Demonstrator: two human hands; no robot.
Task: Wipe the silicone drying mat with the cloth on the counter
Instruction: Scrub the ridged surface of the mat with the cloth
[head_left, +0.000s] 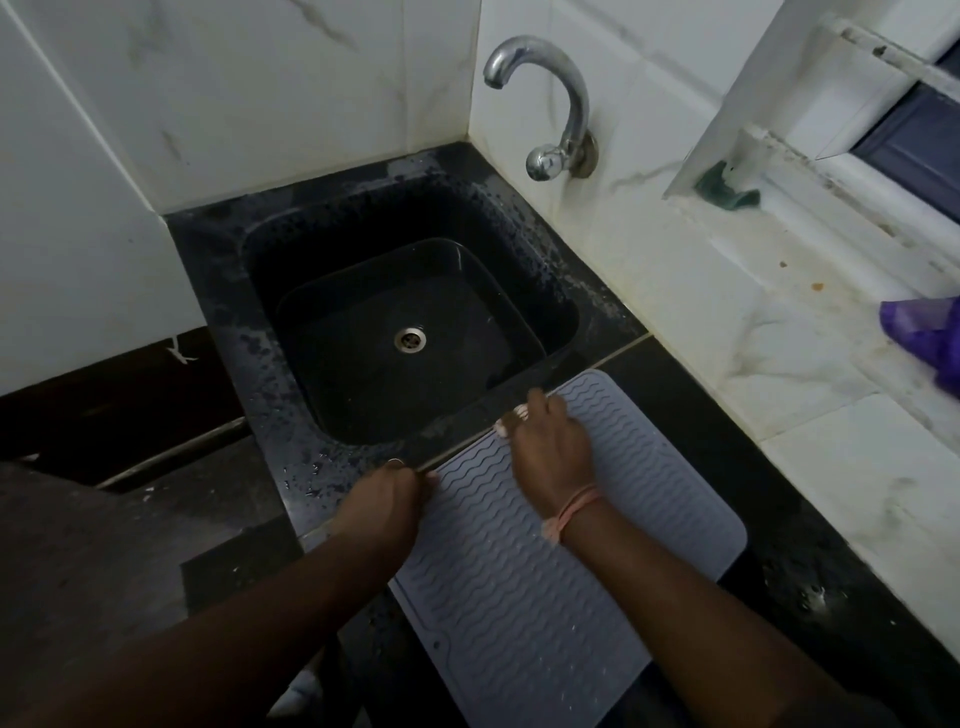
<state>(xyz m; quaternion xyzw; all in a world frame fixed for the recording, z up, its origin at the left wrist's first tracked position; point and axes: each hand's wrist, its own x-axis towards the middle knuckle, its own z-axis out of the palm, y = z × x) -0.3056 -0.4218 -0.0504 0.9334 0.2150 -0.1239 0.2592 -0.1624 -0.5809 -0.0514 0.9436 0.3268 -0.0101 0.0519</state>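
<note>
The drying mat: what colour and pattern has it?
Pale grey mat with wavy ridges, head view.

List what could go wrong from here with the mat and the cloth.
1. Both the left hand and right hand grip the mat at its sink-side edge; a pull could slide it into the wet sink.
2. Neither hand holds the purple cloth, which lies far right on the ledge, so wiping needs a long reach.
3. Water droplets on the counter could re-wet the mat's underside.

We find no text, label, brand or number that we can read anywhere here. Nothing near either hand carries legible print.
</note>
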